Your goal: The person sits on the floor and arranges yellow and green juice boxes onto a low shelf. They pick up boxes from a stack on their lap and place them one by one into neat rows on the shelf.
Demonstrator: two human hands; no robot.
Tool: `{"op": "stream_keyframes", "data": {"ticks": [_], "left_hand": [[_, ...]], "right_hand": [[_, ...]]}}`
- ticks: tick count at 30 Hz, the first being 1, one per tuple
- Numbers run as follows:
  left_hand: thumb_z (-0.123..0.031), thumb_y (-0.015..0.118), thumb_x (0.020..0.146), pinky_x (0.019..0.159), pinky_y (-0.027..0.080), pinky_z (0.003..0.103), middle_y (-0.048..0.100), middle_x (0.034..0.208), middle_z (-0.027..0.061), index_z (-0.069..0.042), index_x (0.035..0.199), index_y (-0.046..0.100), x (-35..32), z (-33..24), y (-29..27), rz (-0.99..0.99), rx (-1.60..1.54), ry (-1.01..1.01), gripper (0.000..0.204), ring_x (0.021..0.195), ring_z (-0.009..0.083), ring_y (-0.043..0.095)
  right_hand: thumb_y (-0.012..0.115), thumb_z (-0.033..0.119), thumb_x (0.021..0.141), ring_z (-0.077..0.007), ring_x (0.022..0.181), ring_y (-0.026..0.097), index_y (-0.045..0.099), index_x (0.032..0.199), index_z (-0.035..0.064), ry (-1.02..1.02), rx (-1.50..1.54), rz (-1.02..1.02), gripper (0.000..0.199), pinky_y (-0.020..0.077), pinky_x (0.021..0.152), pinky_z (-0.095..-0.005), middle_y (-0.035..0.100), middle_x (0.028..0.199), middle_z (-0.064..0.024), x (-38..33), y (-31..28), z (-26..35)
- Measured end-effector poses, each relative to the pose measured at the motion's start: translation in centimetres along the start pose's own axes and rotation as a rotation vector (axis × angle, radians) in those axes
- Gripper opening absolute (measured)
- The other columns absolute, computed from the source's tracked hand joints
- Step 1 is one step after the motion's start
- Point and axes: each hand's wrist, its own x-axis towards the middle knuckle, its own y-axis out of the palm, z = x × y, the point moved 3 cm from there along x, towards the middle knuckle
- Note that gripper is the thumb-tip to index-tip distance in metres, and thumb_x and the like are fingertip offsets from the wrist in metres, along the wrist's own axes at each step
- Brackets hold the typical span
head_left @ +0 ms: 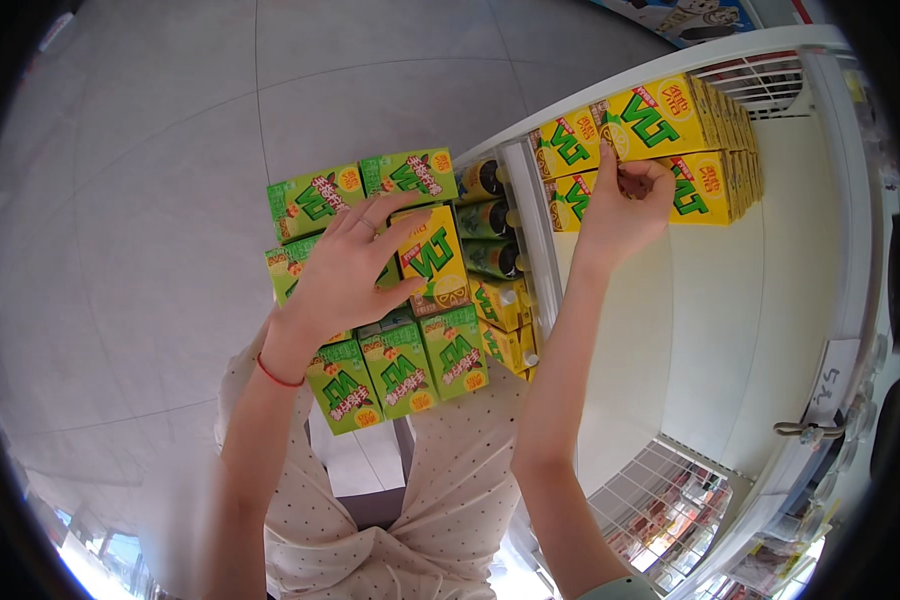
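Note:
My left hand (355,255) lies spread over a stack of drink cartons at left centre, fingers apart. Its thumb and index finger reach the left side of a yellow drink carton (434,255) that lies on top among green drink cartons (397,370). At upper right, my right hand (627,205) is bent in at the fingers against the front row of yellow drink cartons (653,118) on a white shelf. Its thumb presses the lower left of an upper carton. The curled fingers partly cover the carton below, and their tips are hidden.
Dark-capped bottles (485,220) and small yellow packs (505,335) stand between the carton stack and the white shelf (610,330). A wire rack (660,500) is at lower right. A price tag (832,380) hangs on the shelf's right rail. Grey tile floor (150,250) spreads to the left.

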Motion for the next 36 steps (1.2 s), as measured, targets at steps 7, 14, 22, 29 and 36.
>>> {"op": "stream_keyframes", "data": {"ticks": [7,14,22,29,36], "left_hand": [[0.002,0.065,0.067,0.11,0.031,0.048,0.04,0.147,0.0045,-0.019,0.133,0.053,0.4,-1.5,1.2,0.225,0.186,0.126,0.07,0.134,0.0279,0.037],[0.007,0.061,0.07,0.115,0.025,0.05,0.035,0.152,0.0009,-0.022,0.136,0.051,0.6,-1.3,3.4,0.287,0.229,0.152,0.073,0.14,0.0246,0.031],[0.006,0.065,0.066,0.115,0.027,0.049,0.036,0.15,0.0022,-0.018,0.124,0.058,0.8,-1.4,3.7,0.259,0.219,0.147,0.063,0.139,0.0292,0.031],[0.007,0.066,0.06,0.104,0.04,0.046,0.048,0.134,0.002,-0.017,0.116,0.059,1.0,-0.7,3.5,0.207,0.21,0.212,0.061,0.128,0.0347,0.04],[0.0,0.072,0.051,0.092,0.048,0.044,0.054,0.121,0.0009,-0.018,0.11,0.06,2.0,-0.8,0.5,0.058,-0.012,0.062,0.062,0.116,0.033,0.047]], "right_hand": [[0.083,0.013,0.074,-0.0096,0.057,0.049,0.055,0.076,0.003,0.099,-0.041,-0.001,0.029,0.0426,0.053,-0.0245,0.056,0.065,-0.0016,0.0,0.0,0.4],[0.071,-0.002,0.079,-0.0154,0.076,0.063,0.062,0.098,0.0001,-0.061,0.362,0.153,0.021,0.0524,0.068,-0.0262,0.064,0.094,-0.0095,-1.0,-1.8,3.9],[0.061,-0.007,0.083,-0.0239,0.113,0.06,0.057,0.122,-0.001,-0.13,0.319,0.452,0.04,0.0494,0.096,-0.0335,0.061,0.121,-0.0136,1.3,-0.4,3.0],[0.062,-0.006,0.084,-0.0187,0.108,0.061,0.06,0.115,0.0007,0.034,0.382,0.441,0.032,0.0511,0.091,-0.0302,0.063,0.113,-0.0091,0.4,-1.5,3.7],[0.07,0.005,0.081,-0.0108,0.081,0.062,0.06,0.117,0.0022,0.243,0.349,0.861,0.037,0.0471,0.062,-0.0218,0.065,0.099,-0.0054,-5.0,-4.9,4.9]]}}
